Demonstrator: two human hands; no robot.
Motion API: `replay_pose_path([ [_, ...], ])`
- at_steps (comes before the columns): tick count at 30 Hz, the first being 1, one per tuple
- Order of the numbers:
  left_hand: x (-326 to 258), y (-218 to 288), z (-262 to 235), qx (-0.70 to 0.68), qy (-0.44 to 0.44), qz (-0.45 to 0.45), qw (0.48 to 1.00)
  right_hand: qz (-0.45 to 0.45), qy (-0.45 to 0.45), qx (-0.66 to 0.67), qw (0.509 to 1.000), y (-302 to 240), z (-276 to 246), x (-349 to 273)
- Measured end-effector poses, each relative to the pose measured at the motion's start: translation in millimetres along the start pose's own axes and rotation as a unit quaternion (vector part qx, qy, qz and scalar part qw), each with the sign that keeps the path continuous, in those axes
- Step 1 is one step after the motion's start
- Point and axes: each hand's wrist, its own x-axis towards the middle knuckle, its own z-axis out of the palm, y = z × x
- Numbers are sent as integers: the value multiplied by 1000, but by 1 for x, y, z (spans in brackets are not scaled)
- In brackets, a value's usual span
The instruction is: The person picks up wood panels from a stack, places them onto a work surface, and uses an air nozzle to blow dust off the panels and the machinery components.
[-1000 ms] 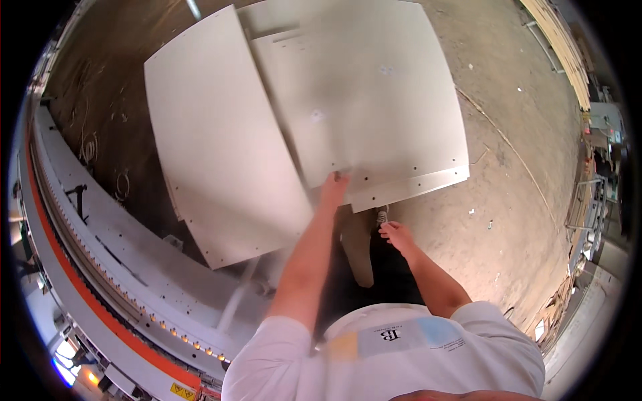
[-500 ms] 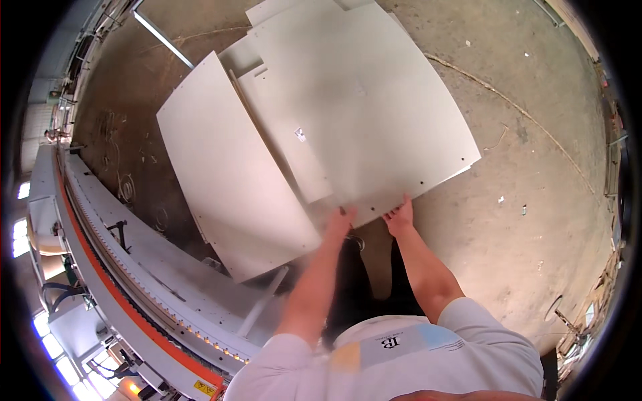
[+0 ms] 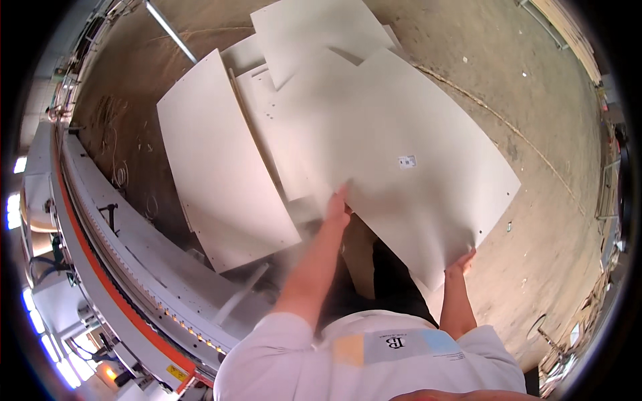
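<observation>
A large white board [image 3: 428, 200] with small dark holes near its corner and a label [image 3: 407, 162] on its face lies askew over other boards, its near end reaching toward my body. My left hand [image 3: 339, 204] is closed on the left edge of this board, thumb side up. At its near right edge, my right hand [image 3: 460, 263] is closed round the rim, with part of the fingers hidden beneath. Beyond it lies another white board [image 3: 314, 33], partly overlapped. To the left rests a separate white board [image 3: 221, 167].
Along the left runs a long grey machine with an orange stripe [image 3: 124, 294] and a row of small rollers. A metal bar [image 3: 170, 32] stands past the boards. Scraps and a cord lie on the concrete floor [image 3: 555, 154] at right.
The held board has turned and come nearer to the right, baring the board beyond it. My right hand has moved right and closer to my body; my left has shifted slightly.
</observation>
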Motion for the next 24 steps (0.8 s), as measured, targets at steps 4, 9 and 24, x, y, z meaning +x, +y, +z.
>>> replay_pose_path([
  [4, -58, -17, 22, -6, -6, 21, 1000, -36, -44, -36, 998, -72, -19, 17],
  [9, -160, -50, 0, -100, -30, 47, 993, -66, -181, -50, 980, -125, -14, 84],
  [24, -441, -201, -155, -414, 81, 231, 877, -138, -555, -349, 743, -85, 136, -117],
])
